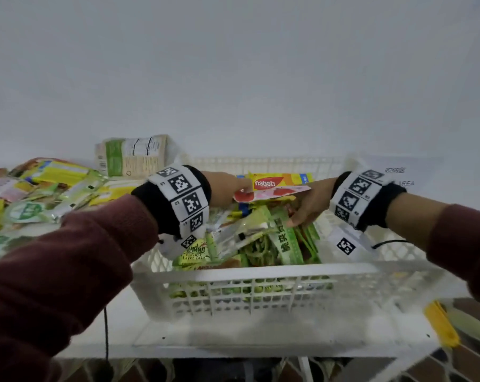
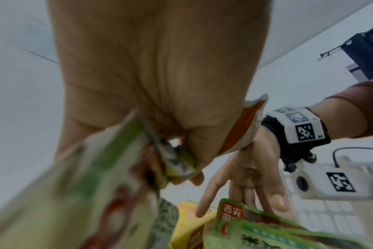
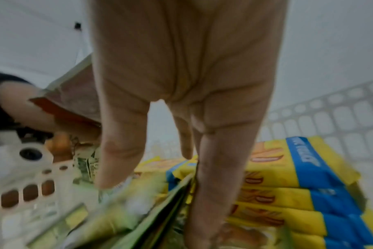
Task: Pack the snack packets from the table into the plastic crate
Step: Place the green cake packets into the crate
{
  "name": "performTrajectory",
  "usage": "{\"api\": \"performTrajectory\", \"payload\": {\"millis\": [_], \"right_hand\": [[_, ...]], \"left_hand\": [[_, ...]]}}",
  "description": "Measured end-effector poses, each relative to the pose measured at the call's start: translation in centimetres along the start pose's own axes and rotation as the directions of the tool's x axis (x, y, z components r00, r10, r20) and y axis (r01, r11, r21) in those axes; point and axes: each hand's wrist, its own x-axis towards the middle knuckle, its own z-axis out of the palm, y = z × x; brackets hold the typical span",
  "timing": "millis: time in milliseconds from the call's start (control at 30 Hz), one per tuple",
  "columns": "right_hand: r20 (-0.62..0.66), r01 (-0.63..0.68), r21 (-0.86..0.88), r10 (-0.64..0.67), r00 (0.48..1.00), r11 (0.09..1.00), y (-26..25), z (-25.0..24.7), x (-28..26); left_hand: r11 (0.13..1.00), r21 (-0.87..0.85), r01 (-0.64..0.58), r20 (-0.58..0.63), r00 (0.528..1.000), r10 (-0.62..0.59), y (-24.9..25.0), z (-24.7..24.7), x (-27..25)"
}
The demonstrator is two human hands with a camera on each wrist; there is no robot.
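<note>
left hand (image 1: 225, 188) pinches pink packet (image 1: 272, 193) over crate (image 1: 261, 271) | long axis runs left-right toward right hand (image 1: 307, 205) | right fingers straight, parting green packets (image 1: 285, 238) | pile (image 1: 40, 194) waits left

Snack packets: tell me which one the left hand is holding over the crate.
The pink-and-white packet with red fruit: the left hand holds it above the crate; the others lie in it or on the table.

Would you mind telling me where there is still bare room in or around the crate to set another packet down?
Inside the crate, bare mesh shows along the right wall, beyond the green packets, and in the near left corner. The middle is crowded. Bare table lies before the crate's near wall. The table pile on the left is crowded.
</note>
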Motion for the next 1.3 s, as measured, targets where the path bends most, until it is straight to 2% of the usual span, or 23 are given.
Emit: {"api": "performTrajectory", "payload": {"millis": [100,133,233,300,367,467,500,567,667,767,900,1033,1133,1233,1300], "right_hand": [[0.025,-0.017,-0.282,0.025,0.999,0.959,0.7,-0.2,-0.2],[0.015,-0.044,-0.324,0.052,0.999,0.945,0.9,-0.5,-0.4],[0.002,-0.065,-0.299,0.069,0.998,0.952,1.0,-1.8,-1.0],[-0.048,-0.065,-0.288,0.053,0.997,0.955,0.6,-2.7,-1.3],[-0.108,-0.067,-0.324,0.033,0.994,0.944,0.1,-3.1,-1.4],[-0.149,-0.104,-0.344,0.055,0.987,0.933,-0.3,-2.6,-0.5],[-0.146,-0.109,-0.35,0.061,0.987,0.93,-0.4,-2.3,0.0],[-0.149,-0.115,-0.357,0.065,0.987,0.927,-0.3,-1.4,1.1],[-0.206,-0.11,-0.337,0.041,0.978,0.935,0.1,-0.1,2.6],[-0.236,-0.13,-0.342,0.049,0.971,0.931,0.0,0.9,3.0],[-0.227,-0.126,-0.342,0.049,0.973,0.931,-0.1,1.3,3.3],[-0.208,-0.069,-0.249,0.016,0.978,0.966,1.0,0.9,4.2],[-0.188,-0.025,-0.148,-0.004,0.982,0.989,1.3,0.5,4.1],[-0.194,-0.044,-0.089,0.026,0.981,0.995,1.0,0.5,3.9],[-0.186,-0.065,-0.115,0.043,0.982,0.991,0.5,0.8,3.8]], "left_hand": [[0.99,0.144,0.0,0.153,0.988,-0.023,0.7,0.3,0.5],[0.986,0.167,-0.001,0.218,0.975,-0.036,0.8,0.3,0.6],[0.985,0.171,-0.011,0.4,0.915,-0.059,0.9,-0.3,0.7],[0.988,0.153,-0.019,0.44,0.896,-0.051,0.6,-0.8,0.8],[0.994,0.108,-0.032,0.392,0.92,-0.013,0.5,-1.5,1.2],[0.989,-0.115,-0.098,0.191,0.974,0.118,1.3,-2.2,2.2],[0.977,-0.151,-0.152,0.128,0.977,0.171,1.9,-2.1,2.7],[0.963,-0.112,-0.245,0.071,0.965,0.254,3.9,-1.3,3.7],[0.966,0.051,-0.253,0.125,0.961,0.245,6.4,1.6,5.7],[0.975,0.098,-0.199,0.093,0.977,0.19,6.9,3.9,6.9],[0.985,0.046,-0.165,0.074,0.984,0.162,6.4,4.0,7.0],[0.984,-0.151,-0.092,0.129,0.985,0.112,5.3,3.7,7.0],[0.97,-0.229,-0.088,0.132,0.984,0.121,4.9,3.2,6.8],[0.956,-0.277,-0.093,0.142,0.98,0.136,4.3,2.5,6.8],[0.949,-0.307,-0.079,0.154,0.979,0.131,3.8,2.1,6.7]]}}
